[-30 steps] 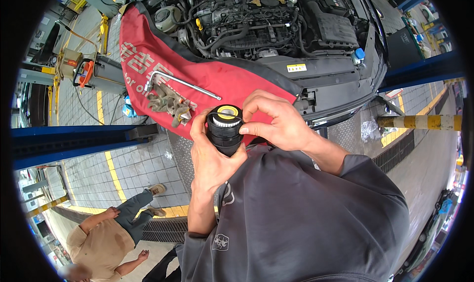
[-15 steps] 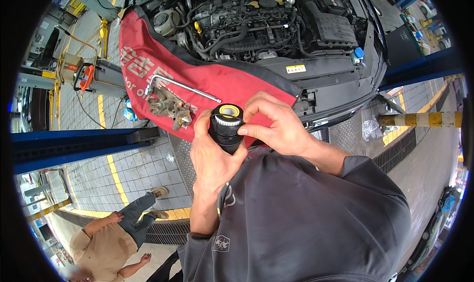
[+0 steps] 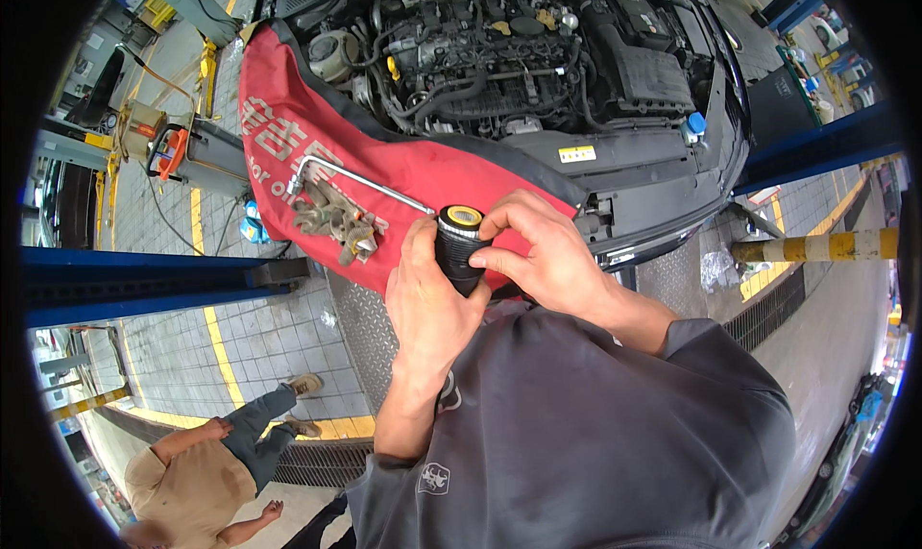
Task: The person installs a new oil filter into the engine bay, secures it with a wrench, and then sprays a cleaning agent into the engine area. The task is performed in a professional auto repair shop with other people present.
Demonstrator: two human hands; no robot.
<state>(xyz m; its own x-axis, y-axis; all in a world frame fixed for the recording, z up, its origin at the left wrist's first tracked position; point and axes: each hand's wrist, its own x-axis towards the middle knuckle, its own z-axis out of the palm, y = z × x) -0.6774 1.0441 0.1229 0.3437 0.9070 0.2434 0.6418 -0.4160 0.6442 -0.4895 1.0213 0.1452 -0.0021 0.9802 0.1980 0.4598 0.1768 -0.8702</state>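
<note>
Over the red fender cover, my left hand (image 3: 429, 285) wraps around a black oil filter housing (image 3: 461, 261), which stands nearly upright. Its side is ribbed, and a filter element with a yellow end ring (image 3: 463, 216) shows at its open top. My right hand (image 3: 547, 246) is closed at the housing's right side, index finger at the rim and thumb against the ribs. Whether a thin seal lies under those fingertips I cannot tell. Just beyond the housing is the end of a long bent metal wrench (image 3: 370, 186). Soiled work gloves (image 3: 331, 220) lie left of it.
The red fender cover (image 3: 413, 160) drapes over the car's front edge. Behind it lies the open engine bay (image 3: 480, 69), with a blue reservoir cap (image 3: 694, 123) at right. Blue lift arms (image 3: 154, 285) flank the car. Another person (image 3: 197, 472) is at lower left.
The housing and both hands sit slightly farther right in view. A thin black band that crossed the pale filter pleats no longer shows there. The other person has shifted slightly.
</note>
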